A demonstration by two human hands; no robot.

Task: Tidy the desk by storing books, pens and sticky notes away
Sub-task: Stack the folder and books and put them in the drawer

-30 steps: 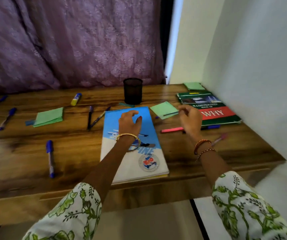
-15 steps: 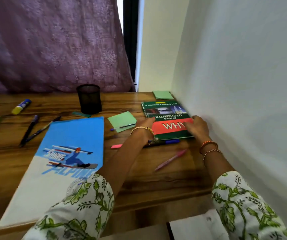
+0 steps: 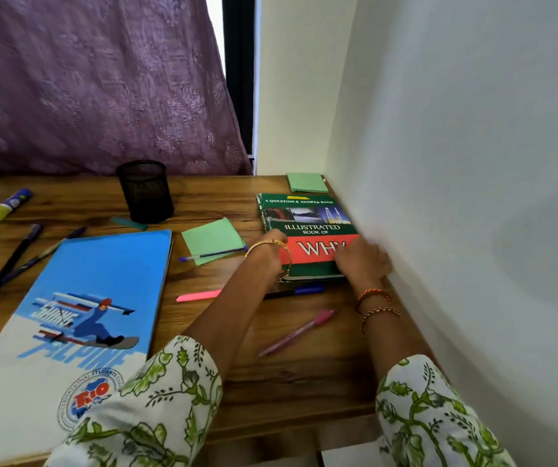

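Observation:
A green and red hardback book (image 3: 304,224) lies at the desk's right side against the wall. My left hand (image 3: 267,252) holds its near left edge and my right hand (image 3: 361,261) grips its near right corner. A large blue notebook (image 3: 78,305) lies to the left near the front edge. A green sticky pad (image 3: 211,239) with a blue pen (image 3: 213,254) on it sits between the books. A second sticky pad (image 3: 307,182) is in the far corner. A pink pen (image 3: 297,332), a pink highlighter (image 3: 198,295) and a dark blue pen (image 3: 299,291) lie near my arms.
A black mesh pen cup (image 3: 145,191) stands at the back of the wooden desk (image 3: 304,375). At far left lie a glue stick (image 3: 9,203) and two dark pens (image 3: 18,254). The white wall (image 3: 456,197) bounds the right side; a purple curtain (image 3: 95,85) hangs behind.
My view swung right. My left hand left the blue notebook and both hands moved to the green and red book, closing on its near edge.

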